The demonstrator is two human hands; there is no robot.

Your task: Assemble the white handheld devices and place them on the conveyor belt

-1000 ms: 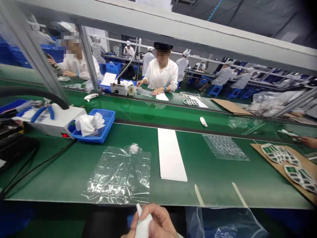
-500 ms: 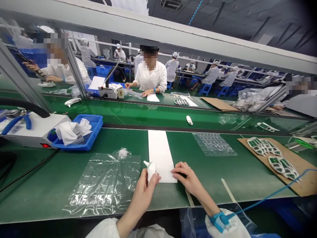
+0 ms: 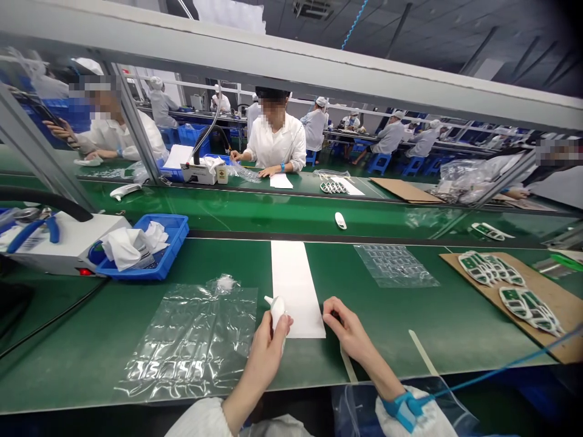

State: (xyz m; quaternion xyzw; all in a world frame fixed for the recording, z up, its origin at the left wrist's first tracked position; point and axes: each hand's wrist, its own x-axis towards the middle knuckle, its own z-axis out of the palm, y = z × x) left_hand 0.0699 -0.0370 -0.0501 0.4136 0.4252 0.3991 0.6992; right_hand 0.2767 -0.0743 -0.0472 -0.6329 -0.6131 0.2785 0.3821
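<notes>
My left grip (image 3: 265, 358) is clamped on a smooth white plastic piece (image 3: 276, 311), right grip (image 3: 348, 335) open beside a flat white paper strip (image 3: 298, 290). A loose pinch could drop that slick piece onto the clear crinkly plastic bag (image 3: 186, 346) left of it.

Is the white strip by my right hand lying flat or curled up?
Flat: the white strip lies spread on the green bench mat, its edges straight, with the right hand beside its edge.

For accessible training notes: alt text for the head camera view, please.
The person's left hand holds a white plastic part over a green workbench, the right hand resting at the edge of a white strip. A clear plastic sheet lies alongside.
</notes>
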